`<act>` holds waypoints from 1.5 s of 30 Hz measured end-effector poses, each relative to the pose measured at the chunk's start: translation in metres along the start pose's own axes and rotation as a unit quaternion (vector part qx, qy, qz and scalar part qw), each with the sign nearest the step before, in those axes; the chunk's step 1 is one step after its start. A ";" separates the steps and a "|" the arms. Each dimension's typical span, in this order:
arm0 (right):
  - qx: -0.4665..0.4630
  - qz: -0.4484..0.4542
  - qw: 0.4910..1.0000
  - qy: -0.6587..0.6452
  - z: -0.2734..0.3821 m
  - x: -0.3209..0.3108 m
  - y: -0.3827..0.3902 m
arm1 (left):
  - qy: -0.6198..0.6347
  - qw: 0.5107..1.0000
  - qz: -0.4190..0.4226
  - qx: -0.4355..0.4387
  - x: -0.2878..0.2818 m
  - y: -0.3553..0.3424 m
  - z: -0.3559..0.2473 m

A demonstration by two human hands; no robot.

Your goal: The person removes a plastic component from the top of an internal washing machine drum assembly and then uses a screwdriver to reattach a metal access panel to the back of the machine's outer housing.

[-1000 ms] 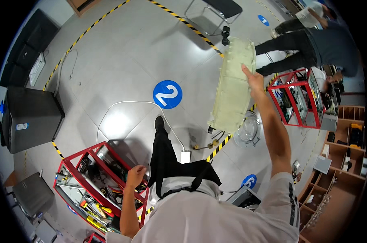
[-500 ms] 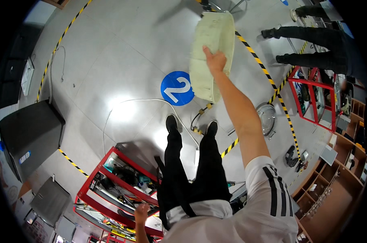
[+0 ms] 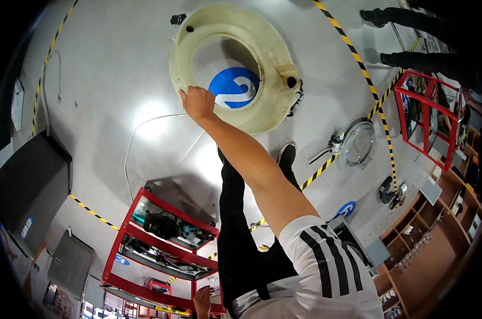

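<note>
A large cream plastic washing machine tub half (image 3: 275, 48), ring-shaped with a wide round opening, faces me over the floor ahead. My right hand (image 3: 199, 102) is closed on its near left rim. Part of a blue floor disc (image 3: 222, 87) shows through the opening. Low in the picture, my left hand (image 3: 203, 300) hangs beside the red tool cart (image 3: 125, 234), holding nothing, its fingers apart. A small black part sticks out behind the ring at its far left, and dark parts show behind its right edge.
To the right lie a clear round glass door (image 3: 359, 144) and a small pump-like part (image 3: 336, 139). A thin pale hose (image 3: 128, 154) curves across the floor at left. A dark grey cabinet (image 3: 28, 186) stands far left. A person's legs (image 3: 416, 61) are at upper right.
The tub half has turned from edge-on to face me and moved left. My right hand, still on its rim, has swung left and slightly nearer. My left hand has lowered beside the cart.
</note>
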State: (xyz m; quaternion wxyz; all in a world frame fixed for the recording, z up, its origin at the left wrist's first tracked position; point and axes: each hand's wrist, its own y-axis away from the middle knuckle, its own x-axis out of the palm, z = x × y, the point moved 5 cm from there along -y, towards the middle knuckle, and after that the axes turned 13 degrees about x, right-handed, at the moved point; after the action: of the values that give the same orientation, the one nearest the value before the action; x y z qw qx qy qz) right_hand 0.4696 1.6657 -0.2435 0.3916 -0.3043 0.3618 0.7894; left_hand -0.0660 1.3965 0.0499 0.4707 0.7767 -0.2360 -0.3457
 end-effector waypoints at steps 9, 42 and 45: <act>0.024 0.020 0.992 0.118 0.001 0.090 -0.072 | -0.044 0.998 0.009 0.046 -0.018 -0.016 0.052; 0.621 0.124 0.774 -0.001 -0.460 -0.465 0.467 | 0.007 0.995 0.097 0.029 -0.063 -0.107 -0.115; 0.503 0.129 0.853 -0.058 -0.479 -0.436 0.556 | -0.045 0.989 0.119 0.069 -0.049 -0.118 -0.151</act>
State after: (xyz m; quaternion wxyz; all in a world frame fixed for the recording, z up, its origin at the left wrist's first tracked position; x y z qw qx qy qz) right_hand 0.3193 0.8645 0.0103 0.4061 0.0305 0.7220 0.5593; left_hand 0.0213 1.5684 0.0080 0.4429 0.7571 -0.3709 -0.3050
